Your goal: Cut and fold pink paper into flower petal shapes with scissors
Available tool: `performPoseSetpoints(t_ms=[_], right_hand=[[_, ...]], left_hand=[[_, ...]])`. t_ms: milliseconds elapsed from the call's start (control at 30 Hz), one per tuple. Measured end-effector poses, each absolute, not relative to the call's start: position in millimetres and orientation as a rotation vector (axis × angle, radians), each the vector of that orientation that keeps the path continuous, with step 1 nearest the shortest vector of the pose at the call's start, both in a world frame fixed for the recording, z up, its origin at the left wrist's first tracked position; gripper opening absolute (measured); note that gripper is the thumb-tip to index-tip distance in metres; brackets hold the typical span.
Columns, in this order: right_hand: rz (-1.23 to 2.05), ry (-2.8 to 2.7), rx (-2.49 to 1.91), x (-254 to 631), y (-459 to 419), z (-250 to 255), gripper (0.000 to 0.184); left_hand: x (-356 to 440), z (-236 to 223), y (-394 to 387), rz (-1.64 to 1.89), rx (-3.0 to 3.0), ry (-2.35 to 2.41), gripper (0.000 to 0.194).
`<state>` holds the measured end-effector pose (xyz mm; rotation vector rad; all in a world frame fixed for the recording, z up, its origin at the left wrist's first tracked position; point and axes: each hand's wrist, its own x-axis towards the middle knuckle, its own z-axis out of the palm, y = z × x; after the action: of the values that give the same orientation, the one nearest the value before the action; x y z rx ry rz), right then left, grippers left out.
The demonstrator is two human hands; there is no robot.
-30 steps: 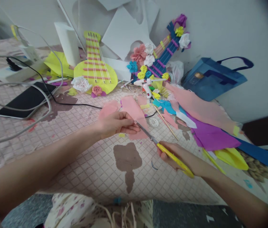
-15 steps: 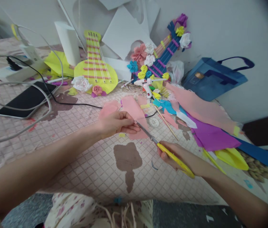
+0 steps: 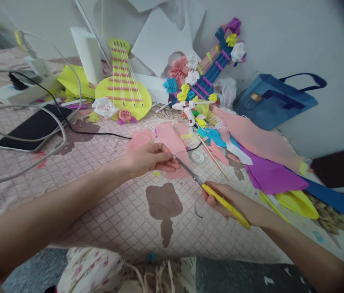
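Note:
My left hand [image 3: 156, 159] is closed in a pinch over the middle of the table. A piece of pink crepe paper [image 3: 140, 139] shows behind it and seems to be in its fingers, which hide most of the grip. My right hand [image 3: 220, 199] is wrapped round the yellow handles of a pair of scissors [image 3: 194, 176]. The blades look nearly closed, and their tip meets the left fingertips. Beneath and beyond the hands lies a pink paper strip [image 3: 172, 140] on the quilted table cover [image 3: 114, 211].
A white glue gun [image 3: 187, 110], a wooden stick [image 3: 213, 158] and paper scraps lie past my hands. Behind stand a yellow paper guitar [image 3: 123, 87] and a blue one [image 3: 211, 75] with paper flowers. A black tablet [image 3: 34, 128] and cables are left; purple paper [image 3: 274, 175] is right.
Almost nothing differs. Both hands and the scissors keep the same place and pose.

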<state>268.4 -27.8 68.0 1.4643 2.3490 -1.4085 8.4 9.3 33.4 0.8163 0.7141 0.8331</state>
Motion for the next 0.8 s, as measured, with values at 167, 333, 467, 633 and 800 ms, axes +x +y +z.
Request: performPoseSetpoints(t_ms=[167, 333, 467, 633, 800], right_hand=[[-1.524, 2.310, 1.510, 273, -24, 58, 0.027], [-1.615, 2.244, 1.568, 278, -21, 47, 0.026], [-1.631, 2.237, 1.567, 279, -20, 46, 0.025], [-1.561, 2.314, 1.517, 273, -23, 57, 0.024], [-1.483, 2.317, 1.477, 270, -28, 65, 0.021]], left_hand=[[8, 33, 10, 0.836, 0.818, 0.710, 0.010], [8, 35, 11, 0.826, 0.798, 0.733, 0.010], [9, 36, 11, 0.807, 0.782, 0.716, 0.011], [9, 36, 10, 0.808, 0.784, 0.703, 0.013], [8, 35, 9, 0.814, 0.809, 0.715, 0.011]])
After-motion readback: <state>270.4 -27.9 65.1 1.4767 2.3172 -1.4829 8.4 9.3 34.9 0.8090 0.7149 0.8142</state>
